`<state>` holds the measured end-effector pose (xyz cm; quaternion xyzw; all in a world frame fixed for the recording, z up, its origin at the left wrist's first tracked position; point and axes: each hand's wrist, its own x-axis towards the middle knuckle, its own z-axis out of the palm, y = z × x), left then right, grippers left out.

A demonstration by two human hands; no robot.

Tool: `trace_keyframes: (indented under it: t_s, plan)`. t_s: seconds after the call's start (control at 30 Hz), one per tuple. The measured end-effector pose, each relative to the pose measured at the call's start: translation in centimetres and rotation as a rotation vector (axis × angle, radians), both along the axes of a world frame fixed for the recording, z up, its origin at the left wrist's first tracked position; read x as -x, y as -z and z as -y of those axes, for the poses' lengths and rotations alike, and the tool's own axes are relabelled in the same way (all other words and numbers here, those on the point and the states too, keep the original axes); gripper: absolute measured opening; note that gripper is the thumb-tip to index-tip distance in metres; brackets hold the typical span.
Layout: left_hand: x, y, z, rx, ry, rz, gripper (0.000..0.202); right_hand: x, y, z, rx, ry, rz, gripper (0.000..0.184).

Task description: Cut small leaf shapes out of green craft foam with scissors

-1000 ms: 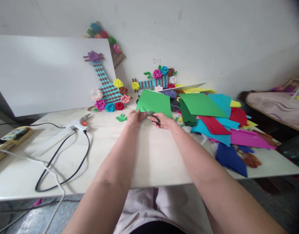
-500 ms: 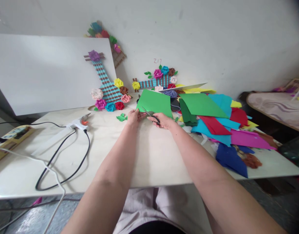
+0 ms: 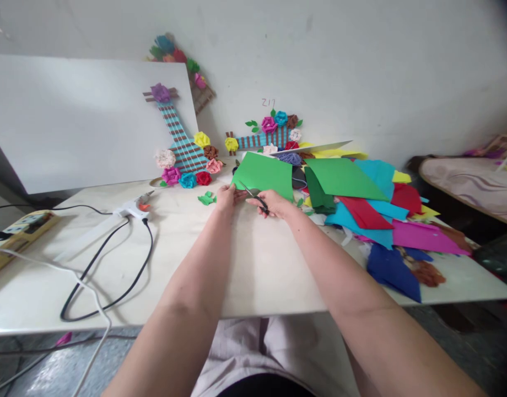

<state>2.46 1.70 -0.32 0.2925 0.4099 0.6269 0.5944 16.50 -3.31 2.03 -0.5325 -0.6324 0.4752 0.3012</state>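
My left hand [image 3: 230,197] pinches the lower left corner of a bright green sheet [image 3: 265,171], which is tilted up above the table. In my right hand [image 3: 274,204] are scissors [image 3: 262,203] with dark handles, my fingers closed round them. Their blades lie at the sheet's lower edge and point up and left toward my left hand. Small green cut pieces [image 3: 206,198] rest on the table just left of my left hand. A second green sheet [image 3: 344,177] lies on the pile to the right.
Coloured sheets and scraps [image 3: 422,234] cover the table's right side. A white glue gun [image 3: 131,208] with a looping black cord and a power strip [image 3: 24,234] are at the left. Flower-trimmed guitar-shaped crafts [image 3: 183,143] stand at the back beside a white board [image 3: 84,127].
The scissors and my right hand have shifted very slightly, and the green sheet's right side has tipped a little. My left hand keeps its hold on the sheet.
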Motion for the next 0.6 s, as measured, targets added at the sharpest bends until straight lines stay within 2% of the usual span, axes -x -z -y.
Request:
trace_keyframes:
  t_s: [0.17,0.3,0.37,0.43,0.6]
  plan:
    - [0.1,0.2,-0.2,-0.023,-0.038,-0.016,0.010,1.2,0.2,-0.5,-0.050,0.029,0.253,0.039]
    - [0.4,0.2,-0.3,-0.032,-0.046,0.018,0.008,1.3,0.6,-0.7,-0.273,0.149,0.363,0.053]
    - [0.5,0.3,-0.3,-0.037,-0.037,0.040,0.008,1.1,0.8,-0.8,-0.323,0.152,0.354,0.061]
    - [0.7,0.3,-0.3,-0.046,-0.020,0.054,0.007,0.9,0.8,-0.8,-0.303,0.102,0.276,0.063]
    - [0.8,0.6,-0.6,-0.061,0.012,0.057,0.007,0.5,0.2,-0.7,-0.091,-0.010,0.014,0.057]
